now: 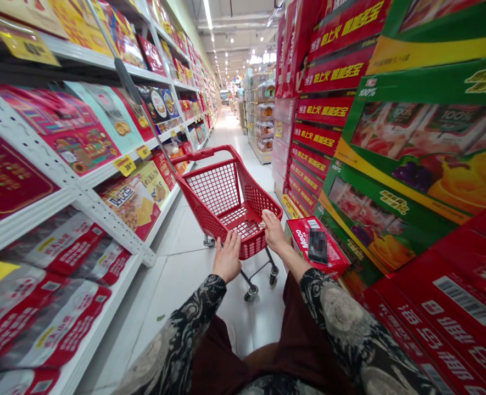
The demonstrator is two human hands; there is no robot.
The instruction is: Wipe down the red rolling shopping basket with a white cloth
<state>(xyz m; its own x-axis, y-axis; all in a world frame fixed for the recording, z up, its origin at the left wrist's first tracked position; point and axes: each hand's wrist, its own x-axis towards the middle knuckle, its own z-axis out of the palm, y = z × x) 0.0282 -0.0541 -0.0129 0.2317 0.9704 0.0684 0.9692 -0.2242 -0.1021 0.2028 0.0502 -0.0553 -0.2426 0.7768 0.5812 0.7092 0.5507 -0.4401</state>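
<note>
A red plastic shopping cart [210,216] on wheels stands in the aisle in front of my knees. Its basket is bare inside and its handle [204,153] is at the far end. My left hand [228,257] lies at the cart's near left corner, fingers stretched out against the rim. On the near right corner rests my right hand [273,232], its fingers extended over the edge and its thumb partly hidden. Neither hand visibly grips anything. A thin pole with a dark grip [127,79] rises from the cart's left side toward the upper left.
White shelves [90,192] with boxed snacks and bagged goods line the left. Stacked red drink cartons [317,134] and green juice boxes [424,131] rise on the right. A red box [298,230] with a blurred-out dark item on top sits low beside my right arm. The tiled aisle [226,118] runs ahead.
</note>
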